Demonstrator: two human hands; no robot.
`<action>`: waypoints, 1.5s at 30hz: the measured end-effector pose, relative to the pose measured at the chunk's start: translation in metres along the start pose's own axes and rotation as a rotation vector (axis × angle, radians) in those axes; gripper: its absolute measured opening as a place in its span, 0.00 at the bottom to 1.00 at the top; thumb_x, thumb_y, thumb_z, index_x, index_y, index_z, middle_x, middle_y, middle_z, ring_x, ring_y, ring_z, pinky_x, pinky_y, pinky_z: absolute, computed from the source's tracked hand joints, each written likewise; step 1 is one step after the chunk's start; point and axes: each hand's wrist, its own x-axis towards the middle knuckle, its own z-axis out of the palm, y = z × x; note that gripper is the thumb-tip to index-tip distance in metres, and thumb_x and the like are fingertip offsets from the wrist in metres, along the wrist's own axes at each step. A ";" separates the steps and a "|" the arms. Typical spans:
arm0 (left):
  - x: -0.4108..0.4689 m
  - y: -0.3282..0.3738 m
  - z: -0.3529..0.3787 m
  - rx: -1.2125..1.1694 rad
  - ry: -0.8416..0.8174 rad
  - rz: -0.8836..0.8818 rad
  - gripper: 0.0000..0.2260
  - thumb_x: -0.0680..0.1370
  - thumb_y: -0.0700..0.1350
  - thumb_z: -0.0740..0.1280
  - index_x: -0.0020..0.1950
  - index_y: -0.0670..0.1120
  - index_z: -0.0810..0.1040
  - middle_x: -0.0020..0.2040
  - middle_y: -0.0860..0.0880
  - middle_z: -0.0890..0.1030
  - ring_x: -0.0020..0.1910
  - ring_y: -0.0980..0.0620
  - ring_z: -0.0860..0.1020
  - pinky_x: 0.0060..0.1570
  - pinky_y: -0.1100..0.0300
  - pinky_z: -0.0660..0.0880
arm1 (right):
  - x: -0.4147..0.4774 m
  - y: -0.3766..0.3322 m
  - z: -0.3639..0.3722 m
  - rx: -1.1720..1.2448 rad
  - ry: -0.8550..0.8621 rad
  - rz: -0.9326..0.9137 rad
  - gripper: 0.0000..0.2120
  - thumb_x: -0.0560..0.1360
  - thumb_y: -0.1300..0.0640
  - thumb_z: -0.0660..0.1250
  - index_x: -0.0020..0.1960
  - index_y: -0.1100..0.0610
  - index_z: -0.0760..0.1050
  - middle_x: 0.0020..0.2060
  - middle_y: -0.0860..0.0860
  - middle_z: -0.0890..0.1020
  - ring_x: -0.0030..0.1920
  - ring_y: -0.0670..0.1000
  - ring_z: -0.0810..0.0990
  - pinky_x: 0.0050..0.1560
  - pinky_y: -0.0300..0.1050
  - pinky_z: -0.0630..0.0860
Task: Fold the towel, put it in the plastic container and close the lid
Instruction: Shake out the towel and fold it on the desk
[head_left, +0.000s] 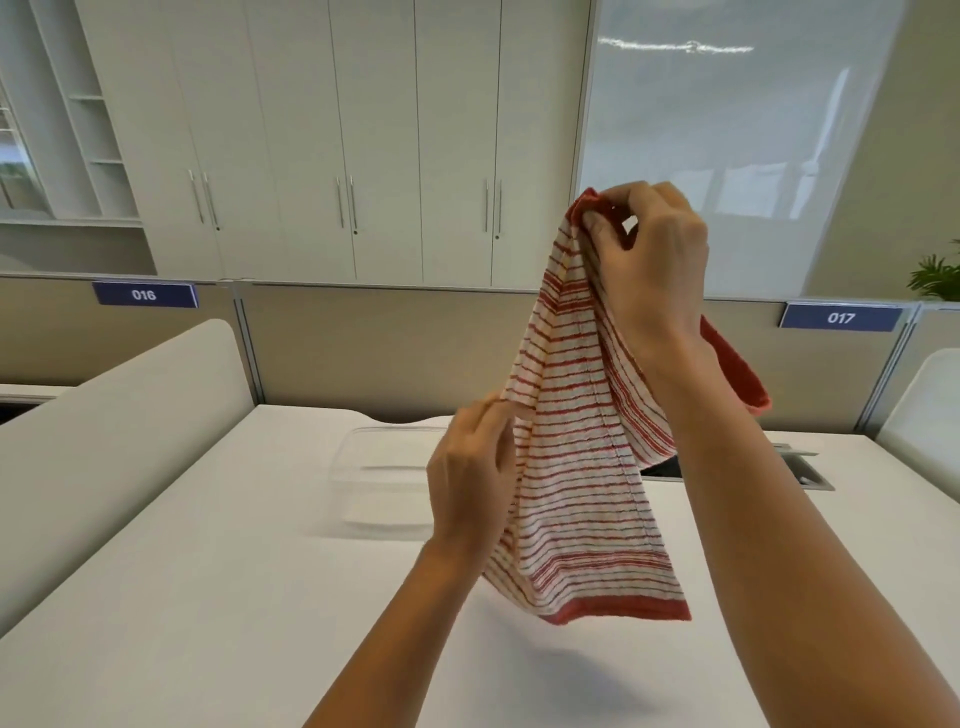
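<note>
A red-and-white striped towel (576, 467) hangs in the air above the white table (208, 597), its red-bordered lower edge clear of the surface. My right hand (654, 260) pinches its top corner high up, and part of the towel drapes behind that wrist. My left hand (467, 478) grips the towel's left edge lower down. A clear plastic container (379, 483) stands on the table behind my left hand, partly hidden by it. I cannot tell whether its lid is on.
A cable port with an open grey flap (805, 467) is set in the table at the right, behind my right forearm. Beige dividers (104, 441) flank the desk, and a partition with number signs runs along the back.
</note>
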 end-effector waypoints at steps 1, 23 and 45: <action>-0.004 0.003 0.003 -0.001 -0.033 -0.010 0.11 0.75 0.46 0.65 0.53 0.43 0.81 0.50 0.46 0.85 0.46 0.48 0.83 0.45 0.58 0.80 | 0.001 -0.002 0.000 -0.002 0.007 -0.001 0.11 0.77 0.55 0.65 0.56 0.57 0.78 0.51 0.52 0.80 0.46 0.42 0.73 0.50 0.36 0.76; -0.054 -0.030 0.020 0.081 -0.304 -0.283 0.14 0.78 0.51 0.61 0.60 0.49 0.77 0.55 0.51 0.83 0.47 0.52 0.82 0.43 0.68 0.75 | 0.019 0.006 -0.028 -0.184 0.158 0.083 0.12 0.77 0.49 0.62 0.57 0.52 0.77 0.54 0.48 0.80 0.44 0.43 0.74 0.41 0.35 0.66; -0.013 -0.110 -0.019 -0.216 -0.547 -0.653 0.06 0.74 0.42 0.70 0.41 0.41 0.83 0.36 0.45 0.79 0.38 0.54 0.73 0.36 0.61 0.67 | 0.004 0.069 -0.047 -0.251 0.113 0.244 0.13 0.76 0.49 0.64 0.57 0.54 0.77 0.55 0.52 0.80 0.54 0.53 0.79 0.46 0.44 0.71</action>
